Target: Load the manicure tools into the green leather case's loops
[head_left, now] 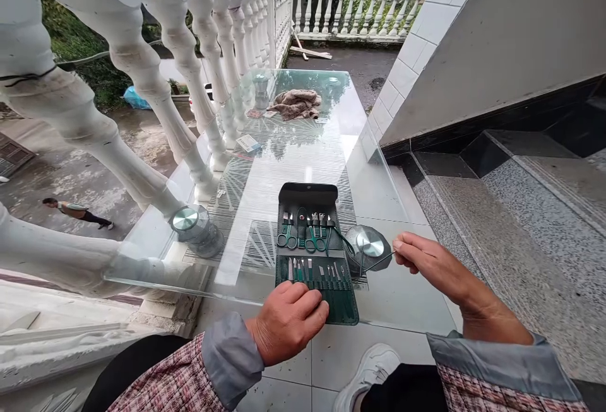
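Observation:
An open dark green manicure kit case (310, 245) lies on a glass table (265, 166), with scissors, clippers and several small tools in its loops. My left hand (286, 320) rests on the case's near edge with curled fingers, pressing it down. My right hand (433, 267) pinches the end of a thin metal tool (376, 264) just right of the case, its tip pointing back toward the case.
A white balustrade (156, 84) runs along the table's left side. A crumpled brown cloth (296, 104) lies at the far end. Round metal table fittings (185, 218) sit under the glass corners. A tiled wall (473, 40) and stone steps are on the right. My white shoe (369, 371) shows below.

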Demonstrator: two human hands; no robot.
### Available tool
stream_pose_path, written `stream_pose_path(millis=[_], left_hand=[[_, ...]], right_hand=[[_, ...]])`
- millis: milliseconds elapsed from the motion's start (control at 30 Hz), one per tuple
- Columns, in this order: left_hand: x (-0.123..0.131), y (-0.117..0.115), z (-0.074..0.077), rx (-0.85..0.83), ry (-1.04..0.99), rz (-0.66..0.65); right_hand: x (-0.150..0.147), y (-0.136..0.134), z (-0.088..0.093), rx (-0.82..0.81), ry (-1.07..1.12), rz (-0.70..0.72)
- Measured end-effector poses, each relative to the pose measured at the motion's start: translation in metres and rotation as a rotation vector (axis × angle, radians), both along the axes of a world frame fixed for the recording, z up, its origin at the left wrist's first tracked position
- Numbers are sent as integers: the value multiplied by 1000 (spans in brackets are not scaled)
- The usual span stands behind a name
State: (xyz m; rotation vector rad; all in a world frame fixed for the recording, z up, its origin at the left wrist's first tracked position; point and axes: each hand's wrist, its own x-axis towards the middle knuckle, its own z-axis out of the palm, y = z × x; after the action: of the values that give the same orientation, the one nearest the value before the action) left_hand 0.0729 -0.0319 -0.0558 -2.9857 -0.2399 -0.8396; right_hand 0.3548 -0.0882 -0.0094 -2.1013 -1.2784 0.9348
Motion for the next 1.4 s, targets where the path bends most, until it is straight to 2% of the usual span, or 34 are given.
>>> stream_pose_path(millis=[133,333,433,600,833,1033,1133,1233,1400], left_hand=[[0,0,-1,-3,-7,-5],[0,0,0,-14,-24,-13],[1,1,0,-13,-24,-15],[0,1,0,4,0,-3],[0,1,0,1,-9,-11],[0,1,-3,26,-17,3],[-1,2,-4,88,-41,-32],[-4,3,-7,185,-65,-91],[-9,3,-19,329,-108,-123]], right_hand=[[0,3,-4,-98,-188,-30],[-14,16,-9,-71,-321,-85],[-17,19,-8,-35,-254,-90],[-8,12,-4,-21,-30,-8],[-11,18,-10,-71,-394,-63],[-23,27,-21,-17,-509,-143],[-32,27,-18,155,-441,-210],[-52,27,-11,360,-277,-125],[-93,33,-8,450,-204,204]])
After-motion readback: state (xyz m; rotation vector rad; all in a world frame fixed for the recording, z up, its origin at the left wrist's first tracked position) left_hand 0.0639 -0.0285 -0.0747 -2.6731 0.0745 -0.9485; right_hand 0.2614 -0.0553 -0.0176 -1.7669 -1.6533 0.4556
